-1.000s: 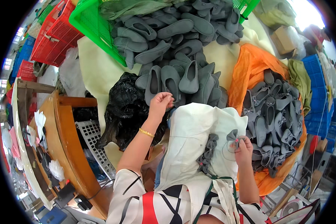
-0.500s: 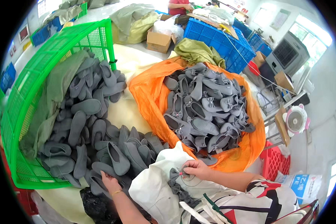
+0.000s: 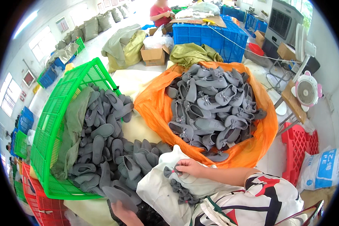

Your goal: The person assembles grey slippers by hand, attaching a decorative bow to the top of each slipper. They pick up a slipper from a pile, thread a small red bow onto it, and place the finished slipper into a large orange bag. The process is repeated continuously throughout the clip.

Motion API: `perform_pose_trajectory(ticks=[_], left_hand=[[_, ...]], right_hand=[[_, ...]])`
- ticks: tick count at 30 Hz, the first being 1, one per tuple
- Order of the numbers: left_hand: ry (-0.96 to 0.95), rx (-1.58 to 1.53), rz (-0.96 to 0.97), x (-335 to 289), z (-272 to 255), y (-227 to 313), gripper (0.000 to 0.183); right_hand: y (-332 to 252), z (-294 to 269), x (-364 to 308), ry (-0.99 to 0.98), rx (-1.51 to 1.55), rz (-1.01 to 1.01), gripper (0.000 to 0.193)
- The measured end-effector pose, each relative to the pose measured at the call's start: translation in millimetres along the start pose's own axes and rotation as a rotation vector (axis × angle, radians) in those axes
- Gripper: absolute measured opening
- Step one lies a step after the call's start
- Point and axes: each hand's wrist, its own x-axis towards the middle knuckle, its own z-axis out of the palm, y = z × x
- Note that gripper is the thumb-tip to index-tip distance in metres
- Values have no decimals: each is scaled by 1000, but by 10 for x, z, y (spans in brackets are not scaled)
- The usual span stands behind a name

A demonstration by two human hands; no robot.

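Note:
At the lower edge, my left hand [image 3: 125, 213], somewhat blurred, grips a plain grey shoe [image 3: 118, 196]. My right hand [image 3: 191, 167] pinches a grey fabric bow [image 3: 170, 171] with a small red centre, held over the white cloth [image 3: 158, 184] on my lap. More grey bows [image 3: 184, 194] lie bunched on that cloth, below my right hand. To the left, plain grey shoes [image 3: 101, 130] spill from a tipped green crate [image 3: 56, 124] lined with dull green cloth. Beyond my right hand, an orange sack [image 3: 154, 100] is heaped with grey shoes, many with bows [image 3: 224, 96].
Blue crates [image 3: 207, 41] topped with cardboard stand behind the sack, near a person in red [image 3: 161, 14]. A cardboard box [image 3: 154, 55] sits left of them. At right are a small fan [image 3: 306, 90], a red crate [image 3: 290, 150] and a white-and-blue bag [image 3: 324, 169]. Black plastic [image 3: 150, 214] lies by my left hand.
My left hand has picked up a grey shoe from the pile and drawn it toward me. The right hand still pinches the bow, now tilted sideways. The whole view has shifted.

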Motion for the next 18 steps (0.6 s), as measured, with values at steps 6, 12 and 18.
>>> perform_pose_trajectory(ticks=[6,12,18], left_hand=[[-29,298,-59,-1360,208,-26,19],[-191,481,-193,-2241,367,-263,8],[-252,401,-261,-2278,145,-754,11]], right_hand=[[45,-51,-196,86,166,-84,16],[-185,505,-845,-120,181,-64,15],[218,633,-1134,-210,-90,-176,20]])
